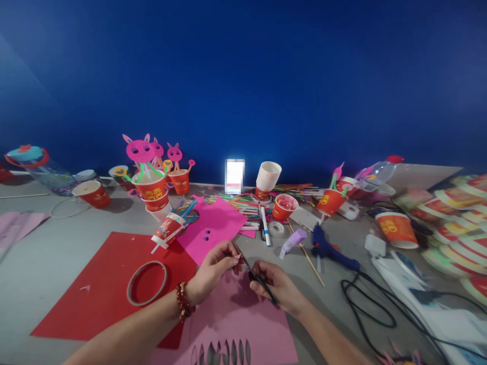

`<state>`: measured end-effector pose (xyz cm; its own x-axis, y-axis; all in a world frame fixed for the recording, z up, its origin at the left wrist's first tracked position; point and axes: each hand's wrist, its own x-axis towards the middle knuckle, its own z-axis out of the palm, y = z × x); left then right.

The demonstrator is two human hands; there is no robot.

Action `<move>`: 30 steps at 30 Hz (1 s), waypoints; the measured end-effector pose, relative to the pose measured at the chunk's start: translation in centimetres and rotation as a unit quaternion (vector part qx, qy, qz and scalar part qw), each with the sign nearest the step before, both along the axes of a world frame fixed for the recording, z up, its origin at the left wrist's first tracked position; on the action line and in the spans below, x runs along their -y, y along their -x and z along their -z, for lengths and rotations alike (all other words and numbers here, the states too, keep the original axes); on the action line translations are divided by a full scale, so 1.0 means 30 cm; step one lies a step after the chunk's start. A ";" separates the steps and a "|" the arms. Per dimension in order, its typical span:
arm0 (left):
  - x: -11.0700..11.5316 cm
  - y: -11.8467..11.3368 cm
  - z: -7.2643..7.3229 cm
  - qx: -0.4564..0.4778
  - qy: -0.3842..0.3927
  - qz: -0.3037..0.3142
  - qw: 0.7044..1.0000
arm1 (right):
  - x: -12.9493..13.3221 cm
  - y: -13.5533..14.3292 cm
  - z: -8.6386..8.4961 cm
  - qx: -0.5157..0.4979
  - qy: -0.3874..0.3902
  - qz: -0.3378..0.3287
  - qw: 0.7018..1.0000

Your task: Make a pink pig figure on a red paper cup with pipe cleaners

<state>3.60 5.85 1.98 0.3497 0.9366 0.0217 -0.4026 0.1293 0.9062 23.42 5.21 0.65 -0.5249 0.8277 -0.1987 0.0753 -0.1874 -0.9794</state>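
Observation:
My right hand [276, 289] is closed around dark-handled scissors [262, 284], whose blades point up and left. Between the fingertips of my left hand [218, 261] is a small piece of pink paper [238, 257], close beside the blades. A beaded bracelet [183, 302] circles the left wrist. Both hands are above a light pink sheet [243, 324] with several leaf-shaped holes along its near edge. Behind them lies a bright pink sheet [216, 218] with two small dark dots on it.
A red sheet [95, 284] with a tape ring [130, 290] lies left. Decorated paper cups [150, 185] stand at the back left. To the right are a blue glue gun [331, 248], its black cable [344, 294], a wooden stick [312, 264] and blurred stacked cups [456, 228].

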 end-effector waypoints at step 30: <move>-0.046 0.036 0.044 -0.614 -0.358 -0.086 0.698 | -0.023 -0.024 -0.032 -0.022 -0.083 0.154 0.984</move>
<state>2.53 7.24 0.66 0.4007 0.8694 0.2891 0.7806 -0.4892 0.3890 24.14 5.89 1.59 -0.2486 0.9681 -0.0300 -0.0038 -0.0320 -0.9995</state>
